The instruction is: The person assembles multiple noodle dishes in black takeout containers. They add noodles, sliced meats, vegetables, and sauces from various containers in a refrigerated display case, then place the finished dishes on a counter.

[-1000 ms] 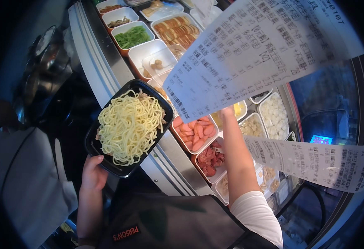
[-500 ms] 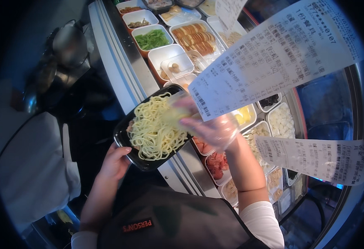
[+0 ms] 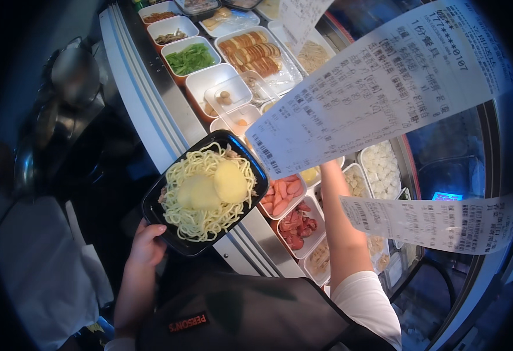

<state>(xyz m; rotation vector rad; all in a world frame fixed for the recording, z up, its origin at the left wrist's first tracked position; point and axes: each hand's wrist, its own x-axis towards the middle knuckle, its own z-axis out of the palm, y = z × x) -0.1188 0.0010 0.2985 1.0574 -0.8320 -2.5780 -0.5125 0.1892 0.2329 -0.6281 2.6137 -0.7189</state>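
My left hand [image 3: 147, 241] grips the near-left edge of a black plastic tray [image 3: 152, 205], thumb over the rim. Pale yellow noodles [image 3: 189, 225] fill the tray, with bits of meat showing at the edges. Two thin yellow slices [image 3: 230, 180], which look like potato, lie on top of the noodles. My right forearm [image 3: 343, 240] reaches out over the food containers. A long hanging receipt [image 3: 379, 88] covers my right hand, so its fingers and anything in them are hidden.
White tubs hold green vegetable strips [image 3: 191, 58], browned sliced food [image 3: 249, 51], pink sausages [image 3: 282, 194], dark red meat [image 3: 297, 227] and white pieces [image 3: 380, 169]. Another receipt [image 3: 426, 225] hangs at the right. A metal counter edge [image 3: 168, 93] runs beside the tubs. Dark cookware stands far left.
My gloved right hand has left the noodles and moved right, behind the receipt. Two yellow slices now lie on the noodles. The tray has shifted slightly left and down in view.
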